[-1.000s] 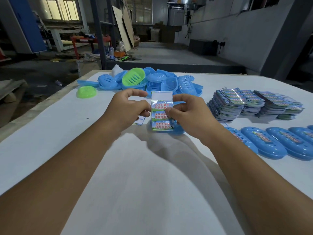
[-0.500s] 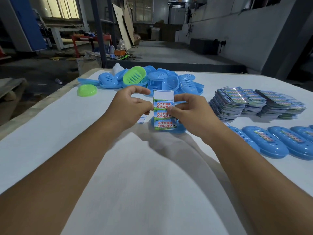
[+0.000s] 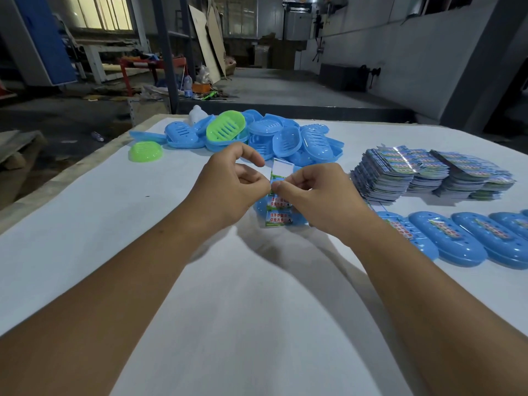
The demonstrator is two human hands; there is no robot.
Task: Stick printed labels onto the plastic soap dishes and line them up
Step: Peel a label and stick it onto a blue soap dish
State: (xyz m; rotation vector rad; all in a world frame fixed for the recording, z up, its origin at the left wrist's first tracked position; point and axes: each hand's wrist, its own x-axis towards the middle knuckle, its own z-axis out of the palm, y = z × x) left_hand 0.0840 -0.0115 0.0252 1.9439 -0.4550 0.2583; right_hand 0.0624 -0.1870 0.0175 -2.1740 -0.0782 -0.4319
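Task partly done: labelled dishes lined up at right, unlabelled pile waiting; left hand and right hand pinch a label strip.

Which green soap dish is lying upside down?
The green dish alone at the table's left edge: dome up. The other green dish lies slots showing on the blue pile.

Both hands meet at mid-table, fingers curled.

The left hand and right hand reach forward on bare forearms, thumb and forefinger tips pinching together where the hands touch; remaining fingers fold loosely into the palms.
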